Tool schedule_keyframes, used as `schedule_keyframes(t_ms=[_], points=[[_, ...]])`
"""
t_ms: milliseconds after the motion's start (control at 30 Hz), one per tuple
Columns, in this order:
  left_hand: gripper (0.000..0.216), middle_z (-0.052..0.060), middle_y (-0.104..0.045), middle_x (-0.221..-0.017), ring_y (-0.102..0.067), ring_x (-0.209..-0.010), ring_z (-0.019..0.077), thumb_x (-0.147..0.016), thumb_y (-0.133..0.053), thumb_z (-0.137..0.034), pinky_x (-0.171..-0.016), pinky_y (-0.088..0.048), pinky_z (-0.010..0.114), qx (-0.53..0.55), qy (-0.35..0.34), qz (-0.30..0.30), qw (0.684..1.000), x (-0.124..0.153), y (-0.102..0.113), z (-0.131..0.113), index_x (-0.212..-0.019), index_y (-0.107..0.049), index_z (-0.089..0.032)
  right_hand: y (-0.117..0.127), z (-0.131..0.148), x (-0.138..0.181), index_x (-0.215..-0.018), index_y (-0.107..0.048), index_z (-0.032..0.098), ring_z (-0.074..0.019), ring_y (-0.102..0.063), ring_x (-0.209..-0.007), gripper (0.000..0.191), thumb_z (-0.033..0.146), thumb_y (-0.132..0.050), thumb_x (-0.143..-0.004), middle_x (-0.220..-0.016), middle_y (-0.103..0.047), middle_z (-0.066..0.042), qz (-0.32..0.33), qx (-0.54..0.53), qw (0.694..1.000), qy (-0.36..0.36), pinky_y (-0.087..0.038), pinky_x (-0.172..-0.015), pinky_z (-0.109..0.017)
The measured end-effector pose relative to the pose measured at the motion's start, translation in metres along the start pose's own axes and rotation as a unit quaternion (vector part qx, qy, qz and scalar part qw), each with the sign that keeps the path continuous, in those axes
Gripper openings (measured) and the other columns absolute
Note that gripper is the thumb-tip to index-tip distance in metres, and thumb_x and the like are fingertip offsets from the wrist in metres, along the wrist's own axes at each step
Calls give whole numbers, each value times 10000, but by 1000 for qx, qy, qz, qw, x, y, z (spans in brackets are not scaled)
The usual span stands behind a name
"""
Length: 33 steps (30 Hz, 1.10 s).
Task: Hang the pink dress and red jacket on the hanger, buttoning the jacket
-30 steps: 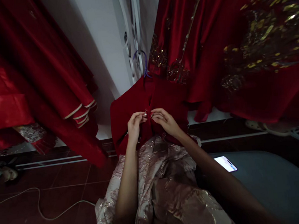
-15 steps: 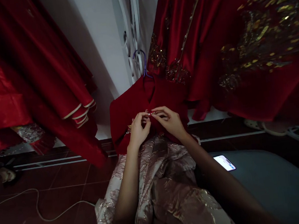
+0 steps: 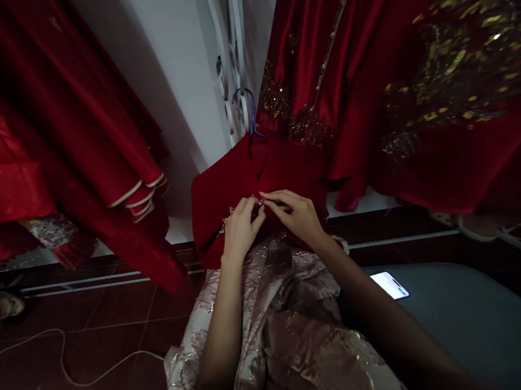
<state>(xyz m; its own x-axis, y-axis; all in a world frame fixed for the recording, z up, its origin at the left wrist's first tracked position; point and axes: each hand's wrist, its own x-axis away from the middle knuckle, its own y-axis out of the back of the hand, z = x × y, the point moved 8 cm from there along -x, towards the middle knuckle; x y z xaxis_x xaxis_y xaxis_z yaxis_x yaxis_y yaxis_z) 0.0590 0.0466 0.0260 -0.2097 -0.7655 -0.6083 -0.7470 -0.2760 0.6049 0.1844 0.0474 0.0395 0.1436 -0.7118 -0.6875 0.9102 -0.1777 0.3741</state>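
A red garment (image 3: pixel 231 179) with a collar lies in front of me on a purple hanger (image 3: pixel 252 112). At the middle of its front, a small shiny fastening (image 3: pixel 261 202) shows between my fingertips. My left hand (image 3: pixel 240 225) pinches it from the left, thumb and fingers together. From the other side my right hand (image 3: pixel 297 213) pinches at the same spot, its fingertips meeting those of the left. Most of the fastening is hidden by the fingers, so its exact form cannot be made out. Beaded trim (image 3: pixel 226 218) glints just left of my left hand.
Shiny pinkish fabric (image 3: pixel 299 340) covers my lap. Red garments (image 3: pixel 110 142) hang at left, and sequinned red ones (image 3: pixel 473 54) at right. A lit phone (image 3: pixel 390 285) rests on a grey-green seat (image 3: pixel 464 316). A pale cable (image 3: pixel 98 376) crosses the tiled floor.
Both hands have drawn slightly closer together, the right fingertips shifting a little left and down. Less of the shiny fastening shows between them. The garment stays in place.
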Motion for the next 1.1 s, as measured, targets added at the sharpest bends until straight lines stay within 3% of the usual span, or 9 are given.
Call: schedule_keyframes(t_ms=[600, 767, 833, 933, 1000, 1100], points=[[102, 34, -590, -869, -568, -792, 148, -878, -465, -245, -714, -422, 238, -68, -60, 33, 995, -16, 4, -6, -911, -550, -199, -4, -14, -12, -1086, -670, 257, -171, -655, -865, 303, 313, -592, -798, -1061, -654, -35, 6, -46, 999, -12, -598, -780, -363], [126, 40, -600, -894, -576, -811, 144, -892, -452, -271, -744, -437, 245, 2, -57, 22, 998, -15, -3, -5, -909, -552, -196, -4, -19, -11, -1125, -642, 240, -169, -636, -931, 338, 294, -577, -798, -1106, -633, -47, 28, -73, 997, -20, -575, -824, -352], [164, 54, -607, -951, -584, -858, 142, -907, -425, -282, -781, -449, 251, 69, -37, -10, 997, -10, -7, -1, -972, -547, -193, -6, -23, -5, -1217, -574, 259, -179, -604, -1034, 401, 273, -541, -817, -1189, -599, -45, 45, -91, 994, -40, -546, -867, -356], [244, 79, -597, -1072, -570, -993, 145, -926, -384, -308, -885, -441, 275, 165, -4, -54, 985, -2, -14, 8, -1078, -535, -190, -16, -23, 6, -1391, -360, 297, -196, -516, -1182, 645, 187, -536, -781, -1359, -475, -40, 108, -79, 990, -46, -495, -928, -354], [291, 83, -583, -1140, -550, -1061, 149, -934, -360, -336, -940, -422, 295, 217, 17, -64, 974, 1, -20, 16, -1122, -532, -197, -22, -20, 12, -1448, -229, 307, -214, -457, -1244, 808, 124, -542, -726, -1441, -370, -35, 138, -29, 990, -27, -473, -949, -349], [337, 76, -571, -1196, -537, -1109, 152, -930, -349, -386, -978, -406, 308, 273, 46, -58, 959, 2, -30, 28, -1141, -547, -213, -23, -24, 14, -1468, -134, 324, -234, -431, -1266, 896, 66, -496, -689, -1488, -280, -26, 155, 72, 985, -21, -473, -933, -351]])
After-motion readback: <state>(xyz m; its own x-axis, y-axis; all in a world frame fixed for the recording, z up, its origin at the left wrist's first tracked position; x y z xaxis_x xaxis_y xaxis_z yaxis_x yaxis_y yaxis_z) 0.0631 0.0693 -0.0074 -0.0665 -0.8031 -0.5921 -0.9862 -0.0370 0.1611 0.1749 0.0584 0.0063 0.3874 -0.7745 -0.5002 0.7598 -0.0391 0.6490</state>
